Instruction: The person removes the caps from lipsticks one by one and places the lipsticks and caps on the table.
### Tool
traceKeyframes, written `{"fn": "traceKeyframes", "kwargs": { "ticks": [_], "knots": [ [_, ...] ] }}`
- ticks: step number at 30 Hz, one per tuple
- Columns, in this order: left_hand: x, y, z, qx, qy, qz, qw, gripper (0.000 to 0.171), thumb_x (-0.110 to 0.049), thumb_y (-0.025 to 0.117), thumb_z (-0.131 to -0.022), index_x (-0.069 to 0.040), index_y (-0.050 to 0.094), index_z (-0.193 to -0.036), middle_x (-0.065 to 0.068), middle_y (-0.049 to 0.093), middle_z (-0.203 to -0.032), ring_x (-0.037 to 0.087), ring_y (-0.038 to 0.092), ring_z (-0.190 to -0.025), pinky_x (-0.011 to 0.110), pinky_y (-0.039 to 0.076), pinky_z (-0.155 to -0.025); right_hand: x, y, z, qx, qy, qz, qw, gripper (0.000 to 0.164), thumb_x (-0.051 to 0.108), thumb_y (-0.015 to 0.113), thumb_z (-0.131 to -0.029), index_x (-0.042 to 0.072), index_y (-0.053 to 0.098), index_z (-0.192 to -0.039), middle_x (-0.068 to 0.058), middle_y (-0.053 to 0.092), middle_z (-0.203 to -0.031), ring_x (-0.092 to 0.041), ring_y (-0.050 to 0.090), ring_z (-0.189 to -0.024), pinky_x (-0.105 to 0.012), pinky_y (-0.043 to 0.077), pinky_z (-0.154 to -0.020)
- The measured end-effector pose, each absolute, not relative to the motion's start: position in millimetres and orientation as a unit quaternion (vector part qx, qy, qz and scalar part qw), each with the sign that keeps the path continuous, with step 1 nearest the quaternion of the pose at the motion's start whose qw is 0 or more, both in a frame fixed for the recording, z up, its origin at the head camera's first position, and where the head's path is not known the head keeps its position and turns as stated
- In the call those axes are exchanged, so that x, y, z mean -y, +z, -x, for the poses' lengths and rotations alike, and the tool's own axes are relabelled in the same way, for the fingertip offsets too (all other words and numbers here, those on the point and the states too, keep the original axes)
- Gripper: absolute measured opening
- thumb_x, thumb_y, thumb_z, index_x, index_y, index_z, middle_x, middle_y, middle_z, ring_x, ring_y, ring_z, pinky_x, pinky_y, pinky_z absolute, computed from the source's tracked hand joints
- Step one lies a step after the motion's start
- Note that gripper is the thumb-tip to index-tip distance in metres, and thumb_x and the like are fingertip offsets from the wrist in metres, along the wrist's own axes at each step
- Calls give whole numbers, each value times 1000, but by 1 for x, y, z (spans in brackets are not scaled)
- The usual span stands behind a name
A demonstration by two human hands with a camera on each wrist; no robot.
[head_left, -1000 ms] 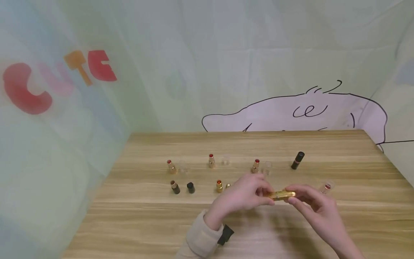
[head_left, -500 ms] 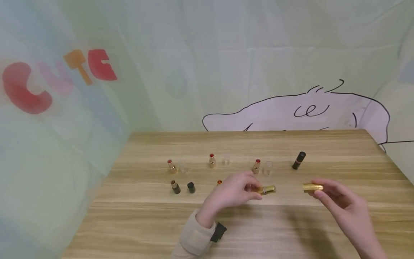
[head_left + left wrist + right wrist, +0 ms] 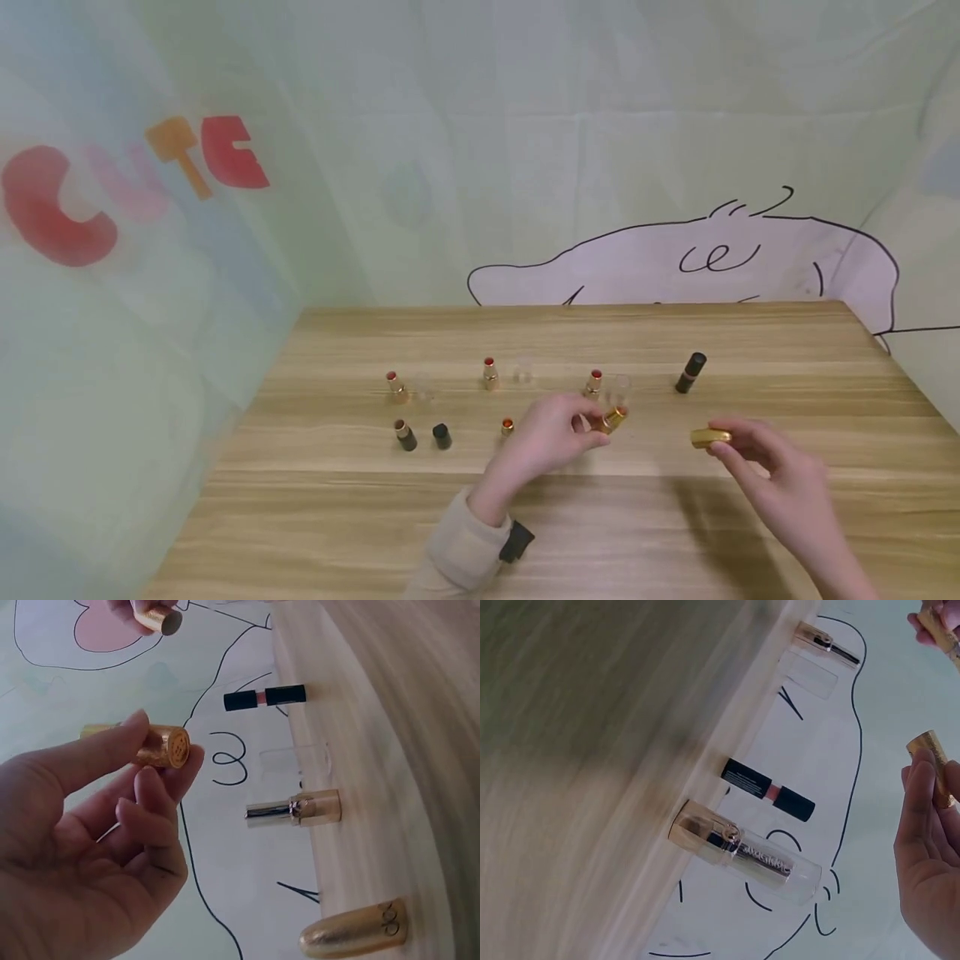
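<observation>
My left hand (image 3: 546, 437) pinches a gold lipstick tube (image 3: 615, 418) between thumb and fingers, its uncapped end tilted up and away. In the left wrist view the round base of this tube faces the camera. My right hand (image 3: 780, 475) holds the gold lipstick cap (image 3: 709, 437) by one end, apart from the tube and to its right. Both are held above the wooden table (image 3: 600, 542). Behind my left hand stands another gold lipstick (image 3: 507, 427), partly covered. A rounded gold cap (image 3: 356, 930) shows upright in the left wrist view.
Uncapped rose-gold lipsticks (image 3: 397, 387) stand in the back row beside clear caps (image 3: 620, 389). A black lipstick (image 3: 691, 372) stands at back right. Front left are a black-based lipstick (image 3: 405, 435) and black cap (image 3: 442, 436). A clear-capped lipstick (image 3: 742, 851) shows in the right wrist view.
The gold tube and cap, joined a second ago, have come apart. My right hand moved right with the cap, then slightly back; my left moved left and tipped the tube's uncapped end upward.
</observation>
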State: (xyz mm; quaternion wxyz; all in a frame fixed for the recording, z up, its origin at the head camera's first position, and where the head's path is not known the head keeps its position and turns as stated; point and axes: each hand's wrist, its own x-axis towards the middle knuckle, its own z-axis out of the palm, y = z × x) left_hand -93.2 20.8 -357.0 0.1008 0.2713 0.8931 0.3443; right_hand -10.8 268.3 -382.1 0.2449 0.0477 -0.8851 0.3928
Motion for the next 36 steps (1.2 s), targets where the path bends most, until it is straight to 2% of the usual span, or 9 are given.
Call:
{"fn": "traceKeyframes", "kwargs": {
  "ticks": [3,9,11,17,22,26,31,36],
  "knots": [
    [-25,-361,94,-891,358,-258,101,26,-18,74,-84,-11,71,-109,-4,68,-87,-1,52,-69,13,42,-59,-266,-384,15,890,380,-56,246,27,0,76,-77,9,71,-103,23,63,-85,22,56,-76,-1,43,-70],
    [-31,-367,97,-890,367,-247,106,24,-14,74,-82,-9,71,-106,-2,68,-88,1,54,-71,12,44,-62,-262,-388,23,893,379,-63,237,27,-1,75,-78,6,70,-103,-7,71,-84,19,57,-75,-2,44,-68],
    [-33,-368,97,-891,368,-244,108,25,-13,74,-82,-8,71,-106,-1,68,-90,1,55,-72,12,45,-62,-261,-388,26,895,378,-62,229,26,-2,74,-78,4,70,-103,-10,71,-84,17,57,-75,-2,45,-67],
    [-39,-374,100,-895,363,-238,106,25,-12,74,-82,-8,70,-107,0,67,-92,2,57,-74,12,46,-63,-254,-389,35,900,371,-78,213,25,-5,73,-78,1,69,-101,-12,73,-84,14,57,-75,-2,44,-66],
    [-44,-377,100,-906,341,-233,92,24,-12,75,-81,-7,70,-105,2,63,-93,3,55,-75,11,44,-64,-249,-392,42,905,336,-101,238,27,-5,76,-74,1,70,-99,-8,73,-82,7,61,-72,-3,42,-65],
    [-48,-382,101,-914,325,-229,77,23,-12,75,-80,-7,71,-101,0,61,-90,3,51,-72,11,43,-63,-245,-395,47,908,303,-131,259,29,-6,78,-71,1,69,-97,-5,73,-79,-2,64,-67,-11,46,-61],
    [-53,-389,103,-920,308,-238,51,16,-10,77,-78,-10,71,-93,-2,62,-84,3,50,-71,11,42,-63,-238,-399,54,913,269,-163,261,30,-6,78,-69,0,68,-97,-3,71,-77,-8,63,-63,-22,51,-57],
    [-55,-393,105,-925,296,-234,54,20,-10,77,-78,-9,72,-97,-1,62,-85,5,50,-72,12,43,-64,-232,-401,61,923,243,-172,243,26,-2,78,-71,0,68,-94,-4,70,-77,-11,62,-63,-24,51,-57]
  ]
}}
